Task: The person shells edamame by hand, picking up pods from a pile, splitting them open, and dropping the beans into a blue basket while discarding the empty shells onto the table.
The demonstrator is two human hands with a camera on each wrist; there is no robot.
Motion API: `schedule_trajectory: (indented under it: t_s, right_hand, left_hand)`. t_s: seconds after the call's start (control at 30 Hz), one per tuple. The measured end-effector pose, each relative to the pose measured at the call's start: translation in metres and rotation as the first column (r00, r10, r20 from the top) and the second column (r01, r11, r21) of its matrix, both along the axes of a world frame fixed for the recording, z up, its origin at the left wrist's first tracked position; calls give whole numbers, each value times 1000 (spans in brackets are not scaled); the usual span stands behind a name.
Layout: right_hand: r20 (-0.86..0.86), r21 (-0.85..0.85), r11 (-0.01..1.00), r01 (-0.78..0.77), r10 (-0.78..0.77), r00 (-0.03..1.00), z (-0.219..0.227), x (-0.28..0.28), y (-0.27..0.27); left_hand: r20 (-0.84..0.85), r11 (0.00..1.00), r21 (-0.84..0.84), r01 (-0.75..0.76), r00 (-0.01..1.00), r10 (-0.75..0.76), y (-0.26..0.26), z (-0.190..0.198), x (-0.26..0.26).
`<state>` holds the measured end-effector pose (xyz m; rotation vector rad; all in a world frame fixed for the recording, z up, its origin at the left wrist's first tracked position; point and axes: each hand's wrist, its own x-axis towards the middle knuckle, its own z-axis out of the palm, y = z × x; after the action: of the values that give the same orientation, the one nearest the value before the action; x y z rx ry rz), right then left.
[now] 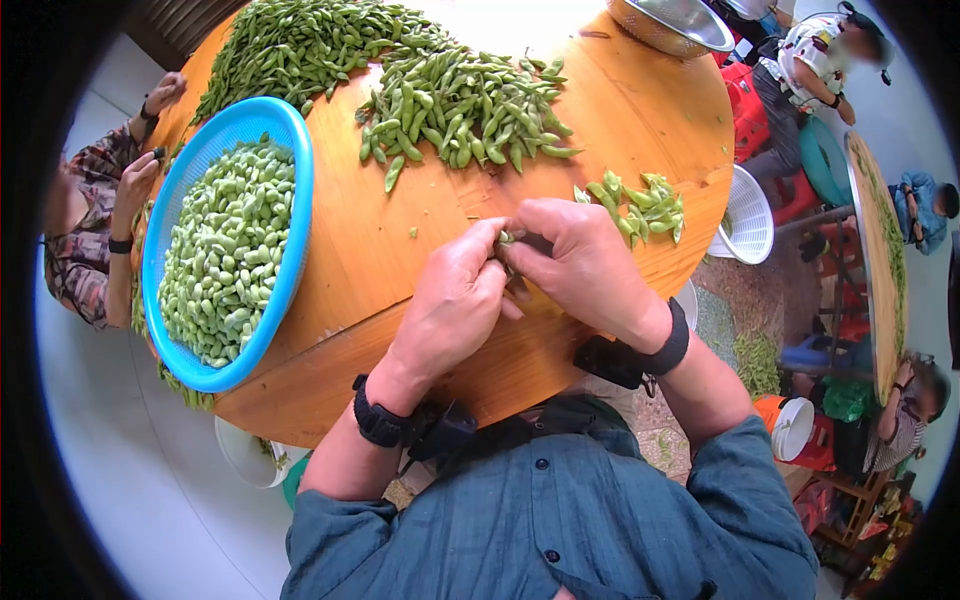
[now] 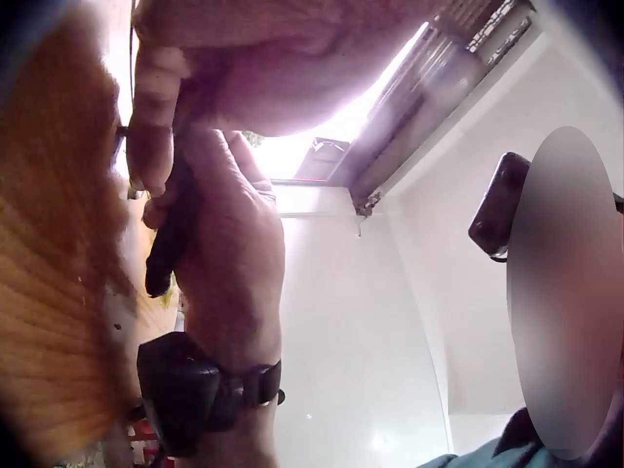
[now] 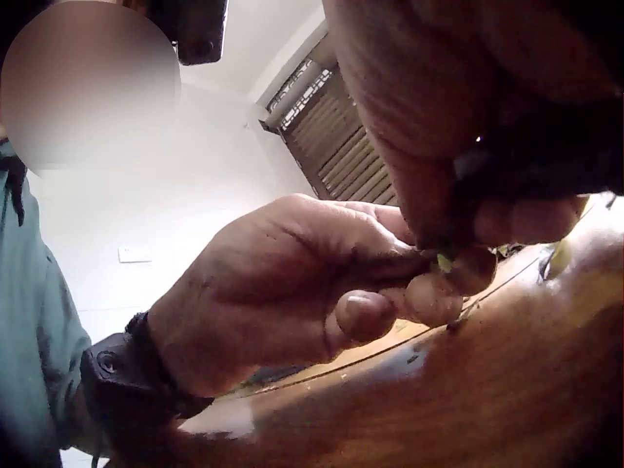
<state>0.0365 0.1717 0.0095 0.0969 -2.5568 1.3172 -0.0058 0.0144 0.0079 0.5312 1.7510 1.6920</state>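
Over the near part of the round wooden table, my left hand and right hand meet fingertip to fingertip. Between them they pinch a small green soybean pod, mostly covered by the fingers. A bit of green pod shows at the fingertips in the right wrist view. Beyond my hands lies a heap of whole soybean pods. Split, lighter empty pods lie beyond my right hand. A blue basket full of shelled green beans stands to my left.
A larger pile of pods covers the table's far left, near another person's hands. A metal colander sits at the far right edge. Below the right edge is a white basket. More people sit around another table.
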Motion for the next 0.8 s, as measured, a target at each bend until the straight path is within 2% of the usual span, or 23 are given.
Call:
schedule_trajectory:
  t_s: [0.07,0.1,0.13,0.17,0.23,0.3,0.4,0.47,0.57,0.63,0.8]
  right_hand:
    - [-9,88,996,7,-6,1000,-1,-1,0]
    - [-9,89,996,5,-5,1000,-1,-1,0]
    - [-12,164,986,15,-13,1000,-1,-1,1]
    - [-16,237,971,24,-21,1000,0,-1,1]
    - [-20,252,968,24,-19,1000,-1,-2,3]
    - [-23,266,964,25,-19,1000,0,-1,4]
    - [-8,252,968,11,-9,1000,4,-1,6]
    - [105,70,997,-22,14,994,10,-1,9]
    - [129,4,1000,4,-4,992,15,0,15]
    - [105,17,1000,16,-17,994,18,0,17]
    - [24,6,1000,26,-26,999,14,2,14]
  left_hand:
    - [40,1000,11,-9,999,9,1,-2,0]
    - [108,997,67,-31,994,24,2,-3,-1]
    - [176,991,122,-57,984,35,3,-3,-1]
    - [175,991,123,-58,984,36,2,-3,-4]
    - [306,991,132,-38,952,-5,-1,-2,-8]
    - [319,987,152,-53,948,1,-1,-2,-8]
    - [321,984,167,-66,947,9,-3,-9,-12]
    - [307,984,165,-64,952,10,-3,-12,-14]
    - [334,983,153,-102,942,46,-2,-12,-13]
    - [453,959,233,-164,891,43,-2,-9,-13]
    - [378,969,221,-106,926,15,-2,-10,-13]
